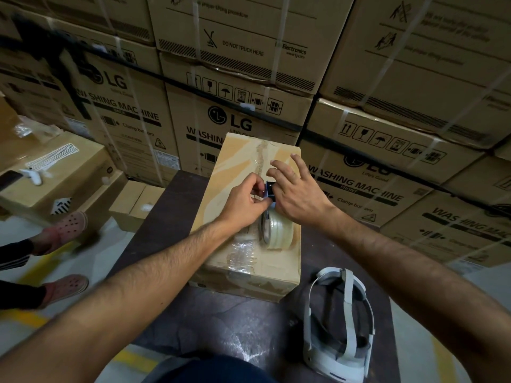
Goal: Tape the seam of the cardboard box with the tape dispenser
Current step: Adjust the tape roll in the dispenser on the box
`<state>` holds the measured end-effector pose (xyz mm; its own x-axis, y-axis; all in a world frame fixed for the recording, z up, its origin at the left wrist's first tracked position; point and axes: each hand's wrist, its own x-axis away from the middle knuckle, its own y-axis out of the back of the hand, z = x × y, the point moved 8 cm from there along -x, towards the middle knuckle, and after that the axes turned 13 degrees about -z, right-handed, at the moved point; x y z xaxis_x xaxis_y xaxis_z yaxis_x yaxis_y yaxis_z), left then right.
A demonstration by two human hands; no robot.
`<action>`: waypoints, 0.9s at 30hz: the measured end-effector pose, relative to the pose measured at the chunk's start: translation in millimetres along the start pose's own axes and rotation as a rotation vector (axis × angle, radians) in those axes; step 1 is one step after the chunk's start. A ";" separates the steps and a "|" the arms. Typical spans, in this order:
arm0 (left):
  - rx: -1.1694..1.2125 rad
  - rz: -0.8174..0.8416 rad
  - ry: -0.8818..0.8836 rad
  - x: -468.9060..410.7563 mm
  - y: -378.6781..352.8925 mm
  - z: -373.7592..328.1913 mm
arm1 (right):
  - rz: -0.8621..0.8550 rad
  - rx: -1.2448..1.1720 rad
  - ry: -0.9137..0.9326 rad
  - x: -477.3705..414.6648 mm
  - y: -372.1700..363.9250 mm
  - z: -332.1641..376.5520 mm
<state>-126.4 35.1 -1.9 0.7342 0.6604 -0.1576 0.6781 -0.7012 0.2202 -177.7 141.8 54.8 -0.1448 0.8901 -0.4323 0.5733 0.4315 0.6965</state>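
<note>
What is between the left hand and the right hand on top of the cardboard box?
The dark blue head of the tape dispenser, pinched by the left hand, lies there, beside the right hand; the head view shows it.

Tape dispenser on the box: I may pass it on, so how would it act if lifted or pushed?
The tape dispenser probably lifts light: mostly a clear roll on a slim frame. Resting on that round roll atop the cardboard box, it may roll or tip if the left hand lets go. Its toothed blade end looks sharp.
</note>
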 end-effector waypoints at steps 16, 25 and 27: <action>0.035 0.011 -0.130 4.1 -5.0 -12.5 | 0.006 -0.058 -0.397 13.5 -5.4 -11.0; 0.027 -0.017 -0.107 4.3 -0.1 -0.5 | -0.039 -0.068 -0.315 14.3 -2.0 2.7; 0.007 -0.023 -0.127 4.4 0.8 -3.1 | -0.028 -0.063 -0.277 13.1 -2.4 -0.8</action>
<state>-122.7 38.3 0.6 0.7164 0.6375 -0.2834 0.6949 -0.6881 0.2088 -181.6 152.6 47.9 0.0713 0.8075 -0.5855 0.5198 0.4709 0.7128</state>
